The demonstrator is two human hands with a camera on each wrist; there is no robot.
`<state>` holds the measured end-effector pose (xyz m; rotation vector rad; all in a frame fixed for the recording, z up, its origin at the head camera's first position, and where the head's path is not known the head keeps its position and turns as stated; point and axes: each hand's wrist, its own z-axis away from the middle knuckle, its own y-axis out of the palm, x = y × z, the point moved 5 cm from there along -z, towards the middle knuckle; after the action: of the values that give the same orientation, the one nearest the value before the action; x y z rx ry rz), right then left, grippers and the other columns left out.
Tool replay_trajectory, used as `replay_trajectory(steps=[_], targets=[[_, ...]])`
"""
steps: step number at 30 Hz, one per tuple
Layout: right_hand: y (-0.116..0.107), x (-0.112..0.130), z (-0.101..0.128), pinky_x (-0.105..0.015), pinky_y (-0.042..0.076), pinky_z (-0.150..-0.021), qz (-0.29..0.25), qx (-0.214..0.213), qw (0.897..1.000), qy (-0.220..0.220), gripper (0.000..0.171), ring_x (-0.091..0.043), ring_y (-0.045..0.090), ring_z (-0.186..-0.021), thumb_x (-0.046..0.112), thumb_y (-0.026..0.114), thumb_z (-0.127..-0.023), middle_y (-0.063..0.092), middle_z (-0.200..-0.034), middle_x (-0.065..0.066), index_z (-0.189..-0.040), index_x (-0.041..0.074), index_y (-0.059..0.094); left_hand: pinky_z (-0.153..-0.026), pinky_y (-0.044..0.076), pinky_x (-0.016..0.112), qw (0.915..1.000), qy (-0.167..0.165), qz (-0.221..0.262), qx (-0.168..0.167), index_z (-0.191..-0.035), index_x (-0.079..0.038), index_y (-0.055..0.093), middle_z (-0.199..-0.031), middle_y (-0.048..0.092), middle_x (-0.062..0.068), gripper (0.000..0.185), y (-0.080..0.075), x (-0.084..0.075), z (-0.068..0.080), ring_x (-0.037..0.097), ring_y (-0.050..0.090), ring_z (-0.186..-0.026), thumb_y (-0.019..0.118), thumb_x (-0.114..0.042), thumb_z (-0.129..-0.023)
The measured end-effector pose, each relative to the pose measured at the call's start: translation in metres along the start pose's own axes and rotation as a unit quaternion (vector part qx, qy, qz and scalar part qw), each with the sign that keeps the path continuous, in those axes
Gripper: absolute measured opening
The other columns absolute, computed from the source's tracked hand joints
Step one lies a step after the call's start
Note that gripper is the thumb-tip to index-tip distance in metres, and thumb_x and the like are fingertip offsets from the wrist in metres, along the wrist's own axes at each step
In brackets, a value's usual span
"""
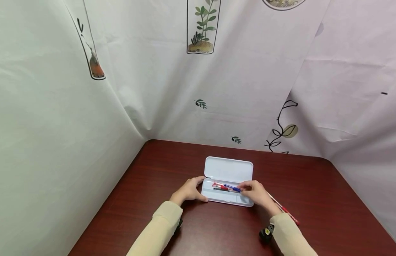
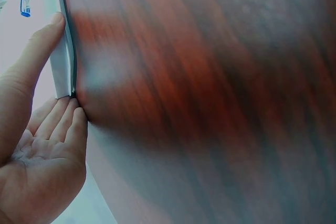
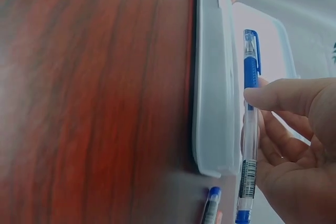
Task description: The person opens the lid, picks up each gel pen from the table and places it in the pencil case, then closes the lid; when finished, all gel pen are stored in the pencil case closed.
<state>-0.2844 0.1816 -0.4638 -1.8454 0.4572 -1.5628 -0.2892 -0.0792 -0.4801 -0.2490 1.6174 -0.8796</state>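
The blue gel pen (image 3: 250, 132), clear-barrelled and with a barcode label, is over the right part of the white pencil case (image 1: 218, 196), pinched between the thumb and fingers of the person's right hand (image 1: 256, 193); from here I can't tell whether it touches the pens beneath. The left hand (image 1: 188, 190) grips the case's left end, thumb at the near side and fingers at the end and far corner. In the long rear compartment I see a red pen (image 1: 224, 187) and a black pen (image 1: 219, 189) lying close together, and the lid (image 1: 229, 169) is tipped back on the far side. Just past the case's right end, on the reddish-brown wooden table (image 1: 153, 177), lies a blue-ended pen (image 3: 211, 205), only part of it showing, and a red-ended pen (image 1: 285, 210) lies slantwise beside the right forearm. Both arms are in cream sleeves (image 1: 162, 224), with a black device (image 1: 265, 234) at the right wrist. Behind the table hangs a pale cloth (image 1: 169, 71) printed with leaf sprigs (image 1: 201, 104) and a plant in a jar (image 1: 202, 32)
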Motion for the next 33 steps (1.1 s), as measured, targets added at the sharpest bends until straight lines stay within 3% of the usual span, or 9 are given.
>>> replay_trajectory(steps=[14,25,33], targets=[[0.017,0.015,-0.015,-0.021,0.046,-0.066,-0.011,0.013,0.998,-0.059,0.016,-0.012,0.054,-0.074,-0.005,0.067,-0.080,0.068,-0.084,-0.007,-0.093,0.001,0.075,-0.107,0.044,0.044,1.0000,0.000,-0.006,-0.001,-0.140,0.003,0.048,-0.140,0.054,0.019,0.091,0.001,0.002,-0.003,0.031,0.053,-0.129,0.093,-0.018,-0.064],[0.023,0.019,-0.018,-0.024,0.049,-0.070,0.001,0.013,0.999,-0.052,0.016,-0.013,0.056,-0.077,-0.005,0.069,-0.082,0.070,-0.087,-0.007,-0.094,0.003,0.075,-0.108,0.043,0.044,1.0000,-0.002,-0.001,-0.003,-0.140,0.003,0.047,-0.141,0.053,0.020,0.091,0.001,0.002,-0.002,0.031,0.053,-0.130,0.092,-0.018,-0.064],[0.015,0.013,-0.014,-0.037,0.057,-0.082,0.009,-0.043,0.999,-0.017,0.020,-0.017,0.066,-0.087,0.001,0.074,-0.082,0.073,-0.100,-0.009,-0.101,0.005,0.075,-0.108,0.043,0.044,1.0000,-0.003,0.000,-0.001,-0.140,0.003,0.047,-0.141,0.053,0.019,0.091,0.002,0.001,-0.003,0.031,0.053,-0.130,0.092,-0.019,-0.065]])
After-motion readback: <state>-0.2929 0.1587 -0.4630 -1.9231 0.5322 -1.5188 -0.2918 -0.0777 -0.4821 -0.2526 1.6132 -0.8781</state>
